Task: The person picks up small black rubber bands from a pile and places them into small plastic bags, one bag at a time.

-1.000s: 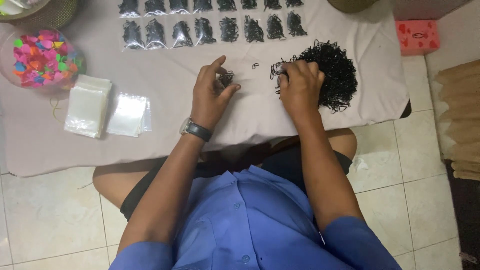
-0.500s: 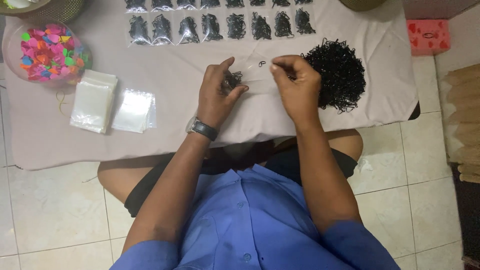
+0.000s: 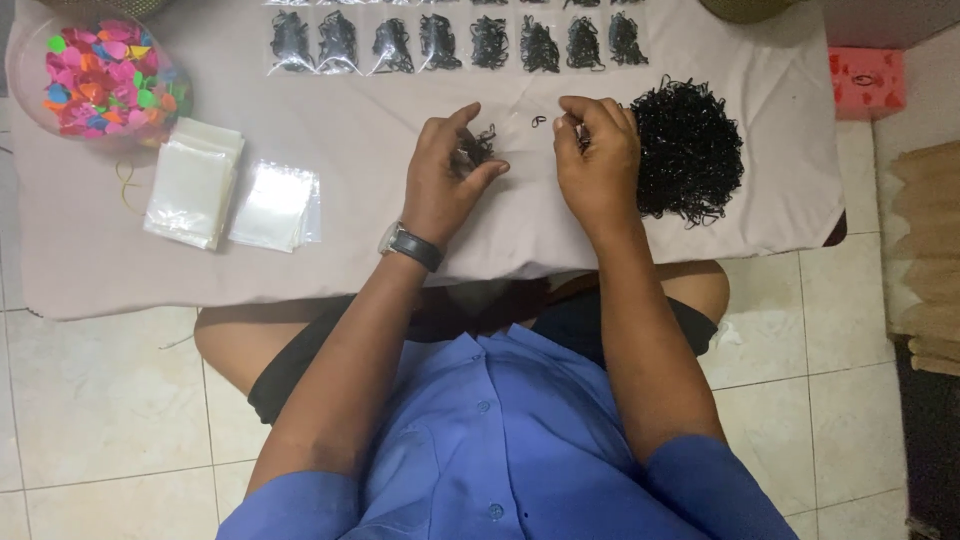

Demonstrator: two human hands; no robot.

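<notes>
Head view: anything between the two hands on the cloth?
One small black band lies on the cloth between left hand and right hand, head view.

Bowl: a clear bowl (image 3: 30, 95) of bright multicoloured small pieces, far out beyond your left hand.
Empty bags: two stacks of clear plastic bags (image 3: 232, 195), to the left of your left hand.
Pink box: a small pink box (image 3: 866, 82), on the floor well past your right hand.
Floor: pale tiled floor (image 3: 100, 400) beneath you.

Soft, even light; slight blur.
</notes>
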